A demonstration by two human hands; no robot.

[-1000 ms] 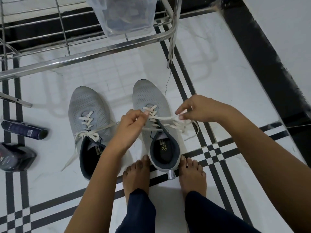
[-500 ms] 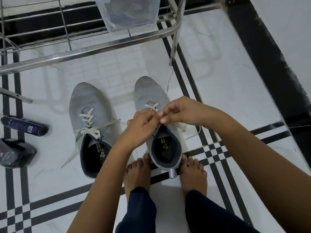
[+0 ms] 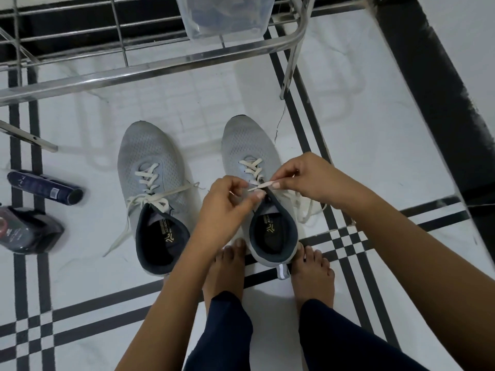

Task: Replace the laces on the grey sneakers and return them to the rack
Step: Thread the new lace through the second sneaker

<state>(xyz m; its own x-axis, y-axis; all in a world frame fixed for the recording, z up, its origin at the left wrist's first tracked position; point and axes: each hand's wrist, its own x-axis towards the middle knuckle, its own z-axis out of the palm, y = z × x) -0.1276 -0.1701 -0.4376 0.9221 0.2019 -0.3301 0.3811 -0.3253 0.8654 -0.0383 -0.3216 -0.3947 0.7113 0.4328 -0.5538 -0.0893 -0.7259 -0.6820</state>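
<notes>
Grey sneakers, two of them, sat side by side on the striped tile floor (image 3: 375, 135), toes pointing at the one metal rack (image 3: 150, 68). The left sneaker (image 3: 150, 162) had its white lace (image 3: 150, 202) threaded and loosely knotted, with the ends trailing on the tile. The right sneaker (image 3: 249, 140) sat between two bare feet (image 3: 313, 274), and both hands were over its top eyelets. The left hand (image 3: 225, 207) and right hand (image 3: 313, 175) each pinched the same lace end (image 3: 261, 186), fingers curled in tight. The forearms hid part of that shoe's sides. One clear tub (image 3: 227, 17) sat on the rack. Off to the left lay two dark things, a can (image 3: 42, 187) on its side and a shiny packet (image 3: 26, 231), well apart from the shoes.
</notes>
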